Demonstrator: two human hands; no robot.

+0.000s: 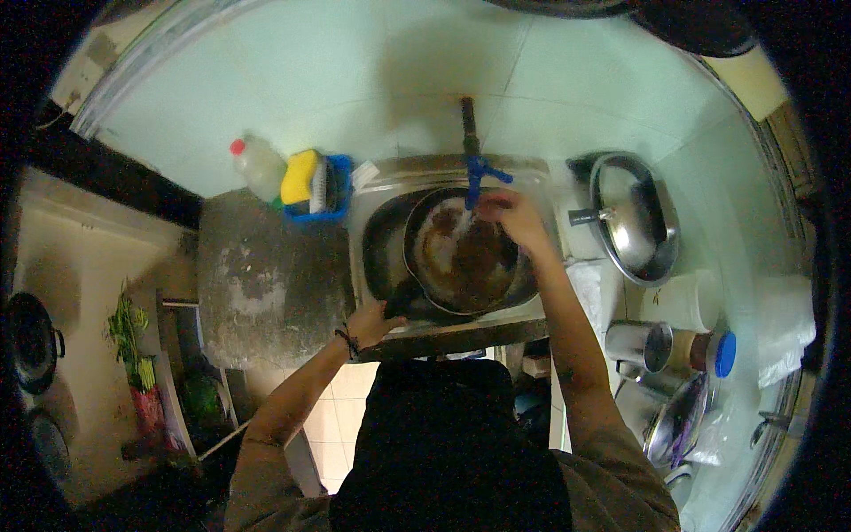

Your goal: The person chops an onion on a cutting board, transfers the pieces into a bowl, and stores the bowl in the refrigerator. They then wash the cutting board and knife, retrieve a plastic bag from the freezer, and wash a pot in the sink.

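Note:
A round frying pan (439, 253) with brown, dirty patches sits in the metal sink (377, 244). My left hand (377, 324) is closed at the pan's dark handle, by the sink's front edge. Over the pan's far right side, my right hand (514, 217) reaches close to the blue-handled tap (476, 176), fingers loosely apart and slightly blurred, with nothing seen in them. A pale streak of water appears to fall from the tap into the pan.
Left of the sink, a blue basket (333, 208) holds a yellow sponge (300, 180), beside a red-capped bottle (260, 168). A metal wok (634, 222), a metal pot (640, 346) and a blue-lidded jar (724, 353) stand at right. Green vegetables (131, 341) lie at left.

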